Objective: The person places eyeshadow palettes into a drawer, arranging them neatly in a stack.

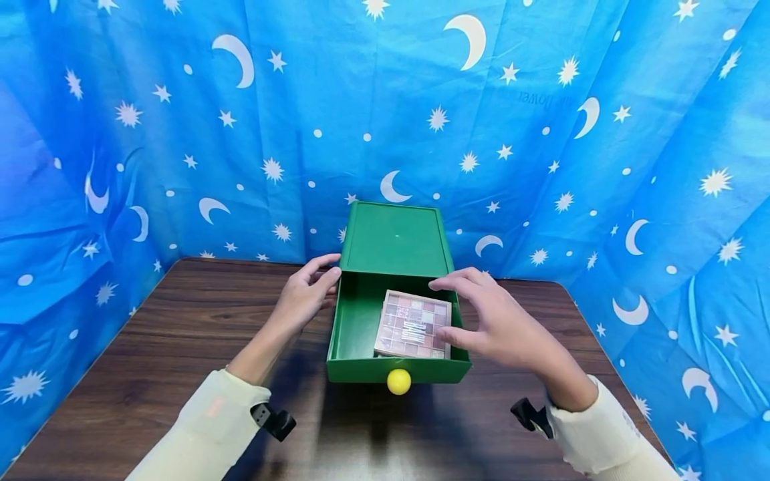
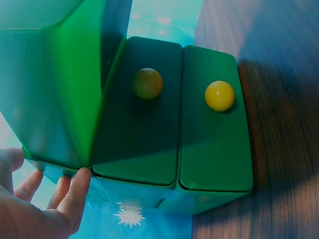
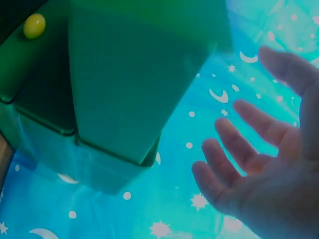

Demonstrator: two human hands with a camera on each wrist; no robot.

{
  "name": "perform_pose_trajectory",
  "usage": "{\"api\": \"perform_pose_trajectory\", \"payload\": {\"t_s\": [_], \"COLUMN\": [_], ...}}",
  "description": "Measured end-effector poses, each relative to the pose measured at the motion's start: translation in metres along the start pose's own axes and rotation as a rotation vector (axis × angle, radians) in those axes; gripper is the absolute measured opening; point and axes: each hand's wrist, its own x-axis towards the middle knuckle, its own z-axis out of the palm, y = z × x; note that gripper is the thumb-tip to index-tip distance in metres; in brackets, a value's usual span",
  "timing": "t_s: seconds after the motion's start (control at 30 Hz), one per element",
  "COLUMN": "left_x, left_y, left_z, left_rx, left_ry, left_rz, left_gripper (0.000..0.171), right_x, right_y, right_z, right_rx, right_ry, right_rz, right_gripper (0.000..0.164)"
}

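A green drawer cabinet (image 1: 397, 237) stands on the table with its top drawer (image 1: 355, 327) pulled out toward me. Inside that drawer, toward its right side, lies an eyeshadow palette (image 1: 414, 325) with a grid of pinkish and brown squares. My left hand (image 1: 305, 294) rests its fingertips against the cabinet's left side, near the front edge. Above the drawer's right edge is my right hand (image 1: 499, 314), its fingers spread and holding nothing. In the right wrist view, its fingers (image 3: 244, 144) are apart from the cabinet's side.
A round yellow knob (image 1: 399, 381) sits on the open drawer's front. Two lower drawers, pushed in, carry similar knobs (image 2: 219, 96). The dark wood table (image 1: 210, 321) is surrounded by a blue curtain (image 1: 337, 100) with moons and stars.
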Motion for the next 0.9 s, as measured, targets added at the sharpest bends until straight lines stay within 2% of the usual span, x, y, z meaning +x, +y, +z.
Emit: {"api": "perform_pose_trajectory", "payload": {"t_s": [0.2, 0.37, 0.7, 0.9], "left_x": [-0.001, -0.001, 0.0, -0.001], "left_y": [0.0, 0.002, 0.002, 0.001], "left_z": [0.0, -0.001, -0.002, -0.001], "left_rx": [0.004, 0.0, 0.011, 0.002], "left_ry": [-0.011, -0.015, -0.012, -0.012], "left_rz": [0.001, 0.002, 0.01, 0.01], "left_gripper": [0.047, 0.047, 0.047, 0.047], "right_x": [-0.02, -0.037, -0.058, -0.06], "right_y": [-0.015, -0.033, -0.06, -0.062], "right_z": [0.016, 0.038, 0.09, 0.11], "right_rx": [-0.036, -0.131, -0.249, -0.295], "right_ry": [0.189, 0.327, 0.447, 0.447], "right_rz": [0.044, 0.046, 0.036, 0.072], "right_gripper": [0.051, 0.043, 0.037, 0.039]}}
